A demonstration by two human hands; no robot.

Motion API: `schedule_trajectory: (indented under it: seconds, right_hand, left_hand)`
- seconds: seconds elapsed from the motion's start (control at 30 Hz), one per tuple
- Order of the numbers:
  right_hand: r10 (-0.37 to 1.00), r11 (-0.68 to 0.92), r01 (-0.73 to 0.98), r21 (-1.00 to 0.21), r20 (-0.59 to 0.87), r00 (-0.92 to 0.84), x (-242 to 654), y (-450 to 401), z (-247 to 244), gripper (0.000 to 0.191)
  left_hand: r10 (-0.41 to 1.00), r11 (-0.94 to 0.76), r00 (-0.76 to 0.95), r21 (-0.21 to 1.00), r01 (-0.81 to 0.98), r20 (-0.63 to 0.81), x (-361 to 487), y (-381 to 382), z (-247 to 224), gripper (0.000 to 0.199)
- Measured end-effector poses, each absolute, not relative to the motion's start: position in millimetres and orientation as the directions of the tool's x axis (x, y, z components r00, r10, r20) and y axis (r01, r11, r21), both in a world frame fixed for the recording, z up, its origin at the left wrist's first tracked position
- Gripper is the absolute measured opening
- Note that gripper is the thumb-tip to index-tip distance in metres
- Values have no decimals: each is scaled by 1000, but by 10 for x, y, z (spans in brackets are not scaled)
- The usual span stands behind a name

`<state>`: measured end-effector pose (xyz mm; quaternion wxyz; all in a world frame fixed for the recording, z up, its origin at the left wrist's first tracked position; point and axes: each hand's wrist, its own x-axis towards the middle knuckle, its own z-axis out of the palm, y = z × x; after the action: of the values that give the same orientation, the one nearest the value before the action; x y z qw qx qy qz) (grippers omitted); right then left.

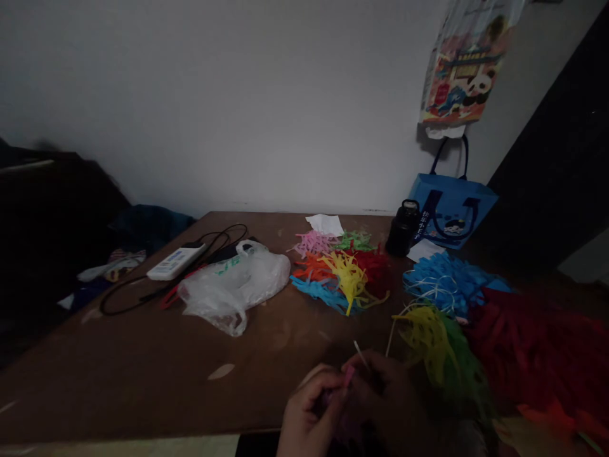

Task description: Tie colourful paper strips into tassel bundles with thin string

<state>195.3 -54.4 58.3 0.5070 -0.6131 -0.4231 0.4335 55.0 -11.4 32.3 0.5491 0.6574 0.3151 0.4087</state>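
Note:
Near the table's front edge, my left hand (313,406) is closed with its fingers pinching a pink-purple strip piece (349,376). Close beside it on the right, my right hand (392,390) is closed on a thin white string (360,354), whose tip sticks up between the hands. Darkness hides much of the right hand and the purple material below. Right of my hands lie yellow strips (431,336), green strips (464,362) and a large dark red bundle (537,343). Blue strips (442,279) with white string on them lie behind.
Small piles of pink (316,244), yellow (351,276) and blue strips (323,292) lie mid-table. Left are a plastic bag (238,282) and a white power strip (176,260) with cables. A black bottle (402,228) and blue tote bag (454,206) stand at the back right.

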Motion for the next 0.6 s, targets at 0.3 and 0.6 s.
schedule_trajectory:
  seconds: [0.3, 0.6]
  right_hand:
    - [979, -109, 50, -993, -99, 176, 1974, -550, 517, 11]
    - [988, 5, 260, -966, 45, 148, 2063, -540, 528, 3]
  left_hand:
    - [817, -415, 454, 909, 36, 355, 531, -122, 305, 13]
    - [742, -505, 542, 861, 66, 394, 459, -98, 281, 15]
